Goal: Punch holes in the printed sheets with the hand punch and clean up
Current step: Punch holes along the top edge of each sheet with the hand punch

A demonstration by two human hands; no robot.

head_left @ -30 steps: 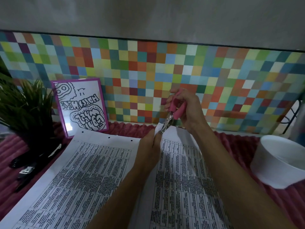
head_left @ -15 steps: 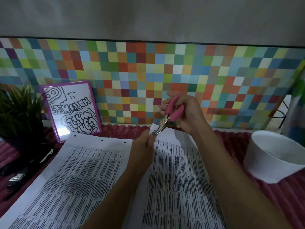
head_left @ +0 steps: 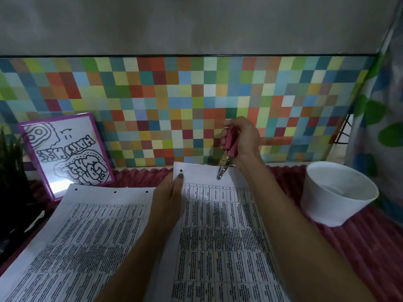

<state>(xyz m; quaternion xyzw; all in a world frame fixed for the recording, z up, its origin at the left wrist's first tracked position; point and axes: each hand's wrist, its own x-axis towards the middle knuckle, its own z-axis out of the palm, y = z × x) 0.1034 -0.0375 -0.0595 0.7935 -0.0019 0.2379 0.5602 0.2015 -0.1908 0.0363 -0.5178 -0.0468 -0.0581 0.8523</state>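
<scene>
Purple-framed doodle picture point(head_left: 65, 153) leaning on mosaic wall point(head_left: 196, 101), dark plant point(head_left: 11, 166) left; white bowl point(head_left: 338, 192) right on red ribbed cloth point(head_left: 370, 247)

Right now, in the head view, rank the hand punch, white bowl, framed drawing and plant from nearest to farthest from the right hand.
1. Hand punch: gripped in the right hand, tip at the printed sheet's far edge.
2. White bowl: off to the right.
3. Framed drawing: left, leaning against the tiled wall.
4. Plant: far left edge.
</scene>
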